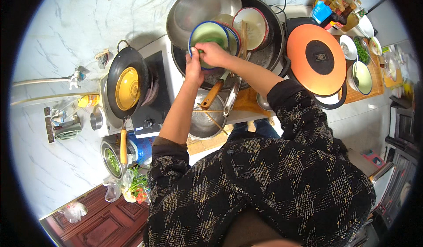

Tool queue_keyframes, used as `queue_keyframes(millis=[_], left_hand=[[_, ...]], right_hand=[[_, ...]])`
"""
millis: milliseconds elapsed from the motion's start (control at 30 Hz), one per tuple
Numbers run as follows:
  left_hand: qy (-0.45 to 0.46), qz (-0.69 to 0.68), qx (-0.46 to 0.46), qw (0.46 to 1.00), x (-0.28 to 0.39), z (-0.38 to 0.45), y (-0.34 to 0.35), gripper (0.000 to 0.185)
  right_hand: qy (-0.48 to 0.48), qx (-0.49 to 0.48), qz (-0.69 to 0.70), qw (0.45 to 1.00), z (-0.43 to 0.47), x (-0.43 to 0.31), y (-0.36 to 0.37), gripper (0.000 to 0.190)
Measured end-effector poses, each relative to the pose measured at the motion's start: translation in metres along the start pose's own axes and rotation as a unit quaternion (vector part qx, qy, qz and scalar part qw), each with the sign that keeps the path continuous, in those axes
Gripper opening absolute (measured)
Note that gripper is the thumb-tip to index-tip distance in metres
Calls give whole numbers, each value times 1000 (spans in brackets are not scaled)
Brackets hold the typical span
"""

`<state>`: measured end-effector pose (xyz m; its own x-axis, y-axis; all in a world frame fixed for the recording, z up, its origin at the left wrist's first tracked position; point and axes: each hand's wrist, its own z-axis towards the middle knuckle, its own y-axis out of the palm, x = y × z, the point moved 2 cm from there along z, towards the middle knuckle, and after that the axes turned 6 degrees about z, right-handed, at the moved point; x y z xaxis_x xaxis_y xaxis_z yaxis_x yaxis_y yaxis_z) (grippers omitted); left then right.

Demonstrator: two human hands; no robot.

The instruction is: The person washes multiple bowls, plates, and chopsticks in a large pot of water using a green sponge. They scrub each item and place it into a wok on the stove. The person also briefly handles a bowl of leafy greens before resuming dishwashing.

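Observation:
My left hand (195, 67) grips the near rim of a pale green bowl with a blue edge (207, 32), tilted above a large dark pan (267, 60). At the bowl's opening, my right hand (211, 52) is closed around something green, partly hidden by the fingers. More rimmed bowls stand just behind and right of it. A white bowl with a red rim (252, 29) sits in the pan, with wooden chopsticks (244, 38) leaning beside it. A wooden-handled utensil (213, 93) and a metal-handled one (233, 98) rest over the pan's near edge.
A steel wok or lid (203, 2) leans at the back. On the left, a black wok (114, 81) holds a yellow bowl (128, 88). To the right are an orange pan lid (317, 60), a cutting board (373, 81) with bowls, and several bottles (343, 9).

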<state>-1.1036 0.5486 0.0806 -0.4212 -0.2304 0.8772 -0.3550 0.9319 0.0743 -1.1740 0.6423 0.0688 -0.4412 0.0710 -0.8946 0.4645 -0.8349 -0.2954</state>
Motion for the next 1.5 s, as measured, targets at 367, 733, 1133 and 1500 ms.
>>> queue_keyframes(millis=[367, 733, 1133, 1500], left_hand=[[408, 480, 225, 743, 53, -14, -13, 50], [-129, -232, 41, 963, 9, 20, -5, 17], [-134, -431, -165, 877, 3, -5, 45, 32], [-160, -197, -267, 930, 10, -4, -4, 25]], right_hand=[[190, -308, -405, 840, -26, 7, -48, 22], [69, -6, 111, 991, -17, -76, -109, 21], [-231, 61, -210, 948, 10, -90, -61, 34], [335, -64, 405, 849, 40, -53, -105, 38]])
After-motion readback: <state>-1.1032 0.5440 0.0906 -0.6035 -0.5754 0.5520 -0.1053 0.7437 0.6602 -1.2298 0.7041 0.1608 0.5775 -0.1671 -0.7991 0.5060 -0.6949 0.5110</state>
